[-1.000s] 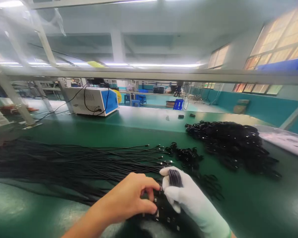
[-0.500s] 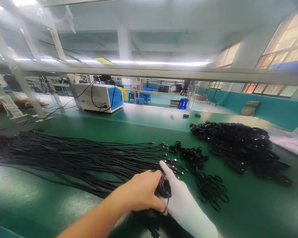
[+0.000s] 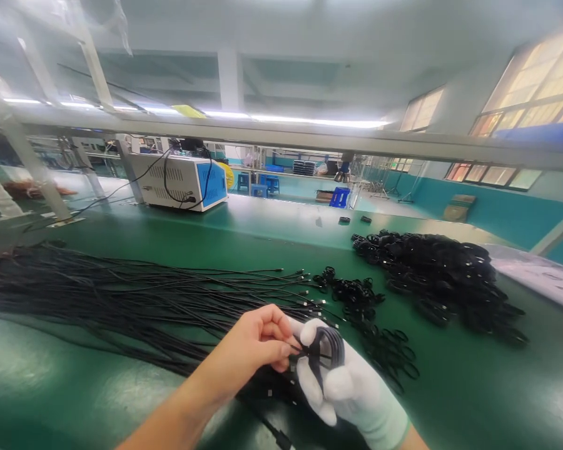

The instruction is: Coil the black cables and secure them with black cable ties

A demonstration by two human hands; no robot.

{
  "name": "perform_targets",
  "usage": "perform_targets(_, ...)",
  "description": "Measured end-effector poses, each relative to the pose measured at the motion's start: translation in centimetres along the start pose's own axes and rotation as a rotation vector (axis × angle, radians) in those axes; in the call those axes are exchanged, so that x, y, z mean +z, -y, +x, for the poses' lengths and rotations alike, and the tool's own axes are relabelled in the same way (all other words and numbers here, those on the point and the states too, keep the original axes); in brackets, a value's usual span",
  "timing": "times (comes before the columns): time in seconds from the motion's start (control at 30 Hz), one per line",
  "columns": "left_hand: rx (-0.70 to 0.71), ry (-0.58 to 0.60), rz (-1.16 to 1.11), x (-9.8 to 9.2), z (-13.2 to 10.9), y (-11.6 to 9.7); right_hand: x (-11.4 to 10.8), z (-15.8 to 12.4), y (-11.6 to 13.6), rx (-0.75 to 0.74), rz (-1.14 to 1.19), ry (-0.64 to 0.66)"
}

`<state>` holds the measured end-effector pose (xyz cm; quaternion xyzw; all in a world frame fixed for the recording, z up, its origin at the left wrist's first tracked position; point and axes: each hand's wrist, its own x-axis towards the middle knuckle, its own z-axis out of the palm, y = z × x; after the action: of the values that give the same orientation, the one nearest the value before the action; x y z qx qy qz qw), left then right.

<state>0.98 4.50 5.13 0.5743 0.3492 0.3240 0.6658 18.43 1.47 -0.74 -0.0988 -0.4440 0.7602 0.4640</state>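
A coiled black cable (image 3: 335,347) sits in my right hand (image 3: 356,381), which wears a white glove with its fingers closed around the coil. My bare left hand (image 3: 263,340) pinches a thin black strand (image 3: 297,347) at the coil's left side; whether it is a tie or the cable's own end, I cannot tell. Long black cables (image 3: 136,294) lie stretched across the green table to the left, their metal plugs near my hands. Just right of the plugs are a heap of small black loops (image 3: 356,294) and looser thin black rings (image 3: 396,356).
A large pile of coiled black cables (image 3: 441,269) lies on the right, beside a pale plastic sheet (image 3: 539,275). Two small coils (image 3: 344,220) rest farther back. A white and blue machine (image 3: 182,181) stands behind the cables, under a metal shelf frame (image 3: 272,131).
My right hand has turned and closed its fingers, so the coil now shows upright in it. My left hand has shifted left off the coil and pinches the thin strand.
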Motion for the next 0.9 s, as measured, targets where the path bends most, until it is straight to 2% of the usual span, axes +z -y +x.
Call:
perform_targets(0.13,0.028,-0.093,-0.023,1.2,0.8,0.6,0.3,0.2,-0.3,0.022,-0.013,0.029)
perform_targets(0.23,0.079,-0.129,0.033,1.5,1.1,0.9,0.3,0.2,-0.1,0.011,-0.038,-0.021)
perform_targets(0.33,0.185,-0.260,0.347,1.2,0.5,-0.3,0.2,0.0,0.2,0.035,-0.071,-0.099)
perform_targets(0.37,0.228,-0.267,0.475,1.1,0.3,-0.9,0.1,-0.1,0.2,0.063,-0.072,-0.104)
perform_targets(0.4,0.261,-0.227,0.581,1.0,0.2,-1.5,0.0,-0.2,0.2,0.103,-0.062,-0.093)
perform_targets(0.47,0.270,-0.025,0.656,0.8,0.2,-2.5,-0.2,-0.3,0.1,0.207,-0.001,-0.020)
perform_targets(0.53,0.206,0.158,0.563,0.5,0.8,-2.8,-0.2,-0.3,-0.1,0.295,0.067,0.035)
perform_targets(0.6,0.107,0.190,0.405,0.2,1.8,-2.5,0.1,0.0,0.0,0.289,0.088,-0.007)
perform_targets(0.67,0.013,0.106,0.295,-0.1,2.7,-1.7,0.6,0.5,0.2,0.191,-0.009,-0.140)
perform_targets(0.77,-0.067,-0.044,0.255,0.0,3.5,-0.5,1.2,1.3,0.5,0.069,-0.283,-0.339)
perform_targets(0.83,-0.046,-0.130,0.287,0.1,3.3,0.0,1.3,1.5,0.5,0.071,-0.355,-0.387)
perform_targets(0.9,0.043,-0.218,0.401,0.2,2.6,0.3,1.1,1.3,0.3,0.100,-0.287,-0.374)
